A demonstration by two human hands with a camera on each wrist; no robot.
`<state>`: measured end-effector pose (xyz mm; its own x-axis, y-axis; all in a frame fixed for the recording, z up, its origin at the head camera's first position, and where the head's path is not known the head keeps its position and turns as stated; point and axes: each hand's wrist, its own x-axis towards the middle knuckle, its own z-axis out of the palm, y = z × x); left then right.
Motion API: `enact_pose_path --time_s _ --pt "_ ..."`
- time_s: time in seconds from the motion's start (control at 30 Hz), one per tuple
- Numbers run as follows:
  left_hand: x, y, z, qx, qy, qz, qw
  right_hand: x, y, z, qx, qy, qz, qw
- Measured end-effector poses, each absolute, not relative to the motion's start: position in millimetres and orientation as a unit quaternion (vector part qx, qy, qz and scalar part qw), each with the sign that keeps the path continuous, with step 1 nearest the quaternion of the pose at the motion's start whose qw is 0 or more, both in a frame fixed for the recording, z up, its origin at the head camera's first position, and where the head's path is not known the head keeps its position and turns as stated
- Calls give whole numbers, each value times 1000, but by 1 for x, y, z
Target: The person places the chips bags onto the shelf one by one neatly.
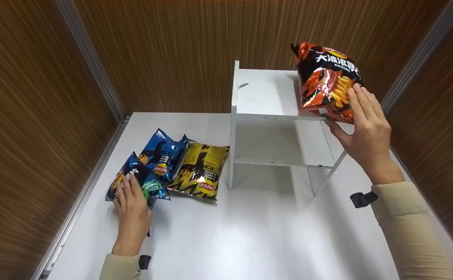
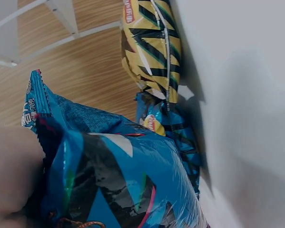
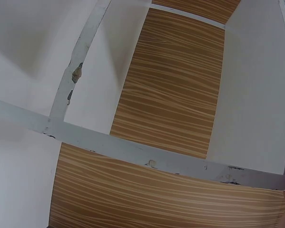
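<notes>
Right hand point(image 1: 370, 128) grips red Lay's chip bag point(image 1: 321, 79) at shelf unit point(image 1: 267, 93)'s upper front right corner; placement appears incomplete. Left hand point(image 1: 133, 214) holds blue-green chip bag point(image 1: 145, 179) near tabletop point(image 1: 250, 237)'s left edge. Dark-blue bag point(image 1: 166, 153) and yellow bag point(image 1: 201, 167) lie unshelved.

Snack bags point(image 1: 201, 169) left of the shelf point(image 1: 267, 91)

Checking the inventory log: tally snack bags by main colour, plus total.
Blue: 2 (front blue bag, rear blue bag)
Yellow: 1 (yellow bag)
Red and black: 1 (red-and-black bag)
Total: 4
</notes>
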<state>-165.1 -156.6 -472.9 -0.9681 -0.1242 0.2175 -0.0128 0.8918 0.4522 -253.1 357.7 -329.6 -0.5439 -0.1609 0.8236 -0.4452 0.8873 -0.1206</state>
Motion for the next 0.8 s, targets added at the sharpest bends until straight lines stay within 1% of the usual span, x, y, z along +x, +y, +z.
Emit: enact_pose_path --time_s 0.17,0.3,0.4,0.67,0.8 --pt "-168 -154 -464 26 -959 -241 146 -254 358 -330 178 -862 154 448" --pt "-173 -150 -453 7 -952 -244 182 -254 358 -330 179 -860 151 452" --pt "-178 -144 -443 -10 -948 -241 209 -254 358 -330 176 -861 154 451" --pt "-192 -128 -414 -55 -937 -223 263 -253 359 -330 169 -866 155 444" --pt "-201 -121 -396 -74 -933 -216 279 -254 358 -330 170 -866 154 445"
